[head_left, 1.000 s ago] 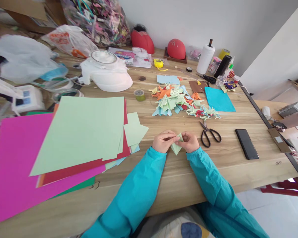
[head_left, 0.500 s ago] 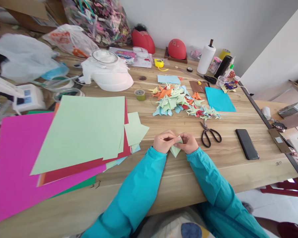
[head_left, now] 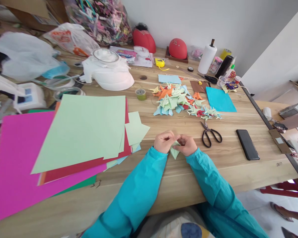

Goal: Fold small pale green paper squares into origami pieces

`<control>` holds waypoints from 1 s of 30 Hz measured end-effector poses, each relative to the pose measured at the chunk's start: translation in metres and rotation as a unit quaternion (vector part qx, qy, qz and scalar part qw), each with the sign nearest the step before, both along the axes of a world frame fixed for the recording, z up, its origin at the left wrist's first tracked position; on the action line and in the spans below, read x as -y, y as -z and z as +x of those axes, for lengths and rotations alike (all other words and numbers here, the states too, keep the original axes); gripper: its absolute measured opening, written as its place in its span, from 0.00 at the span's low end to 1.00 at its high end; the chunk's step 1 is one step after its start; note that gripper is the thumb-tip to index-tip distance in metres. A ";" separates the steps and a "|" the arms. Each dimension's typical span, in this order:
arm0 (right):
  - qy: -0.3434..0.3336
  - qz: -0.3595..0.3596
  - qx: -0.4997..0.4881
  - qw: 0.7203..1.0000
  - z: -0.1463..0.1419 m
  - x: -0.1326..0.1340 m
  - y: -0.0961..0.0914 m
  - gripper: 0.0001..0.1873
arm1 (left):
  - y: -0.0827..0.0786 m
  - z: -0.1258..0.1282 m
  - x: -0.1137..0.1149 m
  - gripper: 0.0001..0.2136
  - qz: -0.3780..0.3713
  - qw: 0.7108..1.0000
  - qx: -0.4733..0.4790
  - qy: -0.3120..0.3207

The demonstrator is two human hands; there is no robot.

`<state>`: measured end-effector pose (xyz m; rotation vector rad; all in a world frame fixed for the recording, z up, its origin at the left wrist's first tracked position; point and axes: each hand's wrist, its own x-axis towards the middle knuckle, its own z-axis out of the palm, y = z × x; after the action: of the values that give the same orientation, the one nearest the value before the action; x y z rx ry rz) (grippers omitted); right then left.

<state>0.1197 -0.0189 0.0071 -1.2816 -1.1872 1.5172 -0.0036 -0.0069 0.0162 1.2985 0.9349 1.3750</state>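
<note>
My left hand [head_left: 164, 141] and my right hand [head_left: 188, 145] meet over the wooden table [head_left: 178, 178], both pinched on a small folded piece of light green paper [head_left: 174, 151]. Its pointed tip shows below my fingers and touches the table. Most of the piece is hidden by my fingers. Both arms wear teal sleeves.
Black scissors [head_left: 210, 134] and a black phone [head_left: 247, 149] lie right of my hands. A pile of folded paper shapes [head_left: 178, 100] and a blue sheet [head_left: 220, 99] lie beyond. Large green, red and pink sheets [head_left: 81, 132] cover the left. Someone's foot [head_left: 283, 213] shows on the floor, bottom right.
My right hand has closed further over the folded paper, covering its upper tip. A foot has come into view on the floor at the right.
</note>
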 end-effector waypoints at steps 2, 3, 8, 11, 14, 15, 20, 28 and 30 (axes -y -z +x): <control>0.010 -0.013 -0.019 1.000 0.000 0.000 -0.002 0.18 | 0.000 -0.001 0.000 0.18 -0.033 0.999 0.005 -0.002; 0.015 -0.019 -0.026 0.999 0.000 0.000 -0.002 0.18 | -0.001 -0.001 0.000 0.19 -0.055 0.998 0.015 0.002; 0.030 -0.029 -0.037 0.998 0.003 -0.003 0.000 0.19 | -0.005 -0.003 0.000 0.13 -0.070 0.996 0.034 0.053; 0.029 -0.031 -0.039 0.998 0.004 -0.003 0.001 0.21 | -0.008 -0.003 0.002 0.08 -0.037 0.998 0.010 0.054; 0.017 -0.026 -0.040 0.999 0.004 -0.003 -0.001 0.20 | -0.009 -0.003 0.003 0.09 -0.017 0.999 0.001 0.042; 0.011 -0.022 -0.039 0.999 0.004 -0.002 -0.002 0.20 | -0.009 -0.003 0.003 0.09 -0.013 0.999 0.000 0.039; 0.002 0.006 -0.002 1.000 0.001 0.000 -0.003 0.18 | -0.003 -0.001 0.001 0.14 -0.002 1.000 -0.003 0.013; 0.031 -0.033 -0.039 0.998 0.004 -0.004 0.003 0.21 | -0.002 0.000 -0.001 0.15 -0.110 0.992 0.054 0.012; 0.037 -0.034 -0.045 0.998 0.006 -0.006 0.004 0.22 | -0.003 -0.001 -0.001 0.12 -0.104 0.993 0.054 0.033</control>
<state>0.1258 -0.0132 0.0032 -1.2733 -1.0278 1.5557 -0.0047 -0.0061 0.0192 1.0788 0.9269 1.2484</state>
